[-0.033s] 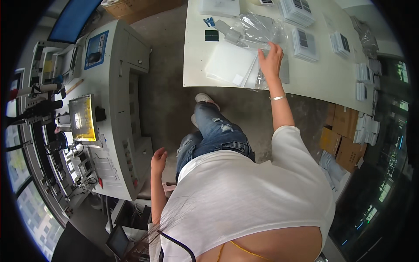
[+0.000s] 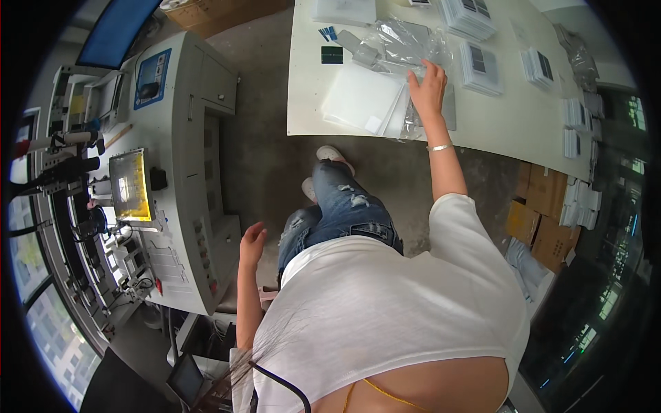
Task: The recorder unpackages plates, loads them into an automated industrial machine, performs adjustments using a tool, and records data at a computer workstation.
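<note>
Right grip rests on clear plastic bags.

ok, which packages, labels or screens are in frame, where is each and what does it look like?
Clear plastic bags: on the white table, crumpled, under the right hand.
White flat packs: stacked right of that hand, dark label patches.
Small yellow-lit screen: rectangular, on the grey machine, far left.
Blue panel label: machine top, rectangular.
Blue monitor: upper left corner.
Brown cartons: floor, under the table's right end.
Left hand: empty, beside the machine.

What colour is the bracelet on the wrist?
Silver, on the right hand's bracelet, head view.
</note>
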Motion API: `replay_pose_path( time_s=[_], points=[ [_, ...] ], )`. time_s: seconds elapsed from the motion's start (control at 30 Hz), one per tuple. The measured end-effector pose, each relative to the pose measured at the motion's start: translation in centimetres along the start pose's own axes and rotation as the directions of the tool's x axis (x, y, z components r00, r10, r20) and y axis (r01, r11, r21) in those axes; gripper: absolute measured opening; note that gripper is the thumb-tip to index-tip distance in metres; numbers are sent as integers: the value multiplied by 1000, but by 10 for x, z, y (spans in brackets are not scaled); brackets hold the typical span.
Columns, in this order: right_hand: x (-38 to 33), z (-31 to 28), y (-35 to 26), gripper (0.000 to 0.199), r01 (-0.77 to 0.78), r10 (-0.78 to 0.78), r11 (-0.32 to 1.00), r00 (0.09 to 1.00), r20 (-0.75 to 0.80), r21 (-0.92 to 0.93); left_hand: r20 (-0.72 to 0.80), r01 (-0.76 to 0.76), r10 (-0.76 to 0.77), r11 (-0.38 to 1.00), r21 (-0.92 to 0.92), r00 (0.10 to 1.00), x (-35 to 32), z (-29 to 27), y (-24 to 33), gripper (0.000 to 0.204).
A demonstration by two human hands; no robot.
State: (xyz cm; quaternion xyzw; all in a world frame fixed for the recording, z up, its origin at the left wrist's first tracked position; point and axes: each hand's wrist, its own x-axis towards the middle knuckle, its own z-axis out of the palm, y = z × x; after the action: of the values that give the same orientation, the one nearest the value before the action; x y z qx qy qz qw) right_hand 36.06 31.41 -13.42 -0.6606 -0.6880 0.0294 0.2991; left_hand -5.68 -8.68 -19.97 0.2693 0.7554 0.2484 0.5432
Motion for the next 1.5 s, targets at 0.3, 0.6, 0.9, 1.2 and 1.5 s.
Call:
replay_pose_path(
  time_s=[0.3,0.6,0.9,1.2,1.5],
  points=[
    [69,-10,46,84,106,-43,917,985,168,-384,489,550,-288,619,-561,823,90,215,181,54],
    [92,8,76,77,351,-281,926,887,366,-138,428,599,-455,350,-720,781,124,304,243,78],
    [100,55,117,16,532,-550,832,751,366,159,305,493,-452,387,-779,838,127,331,252,66],
    [139,-66,86,15,325,-387,791,922,13,517,47,120,-213,344,-931,976,113,328,260,38],
    [126,-111,135,21,-423,5,180,903,429,888,129,135,-40,309,-941,991,80,285,269,49]
  ],
)
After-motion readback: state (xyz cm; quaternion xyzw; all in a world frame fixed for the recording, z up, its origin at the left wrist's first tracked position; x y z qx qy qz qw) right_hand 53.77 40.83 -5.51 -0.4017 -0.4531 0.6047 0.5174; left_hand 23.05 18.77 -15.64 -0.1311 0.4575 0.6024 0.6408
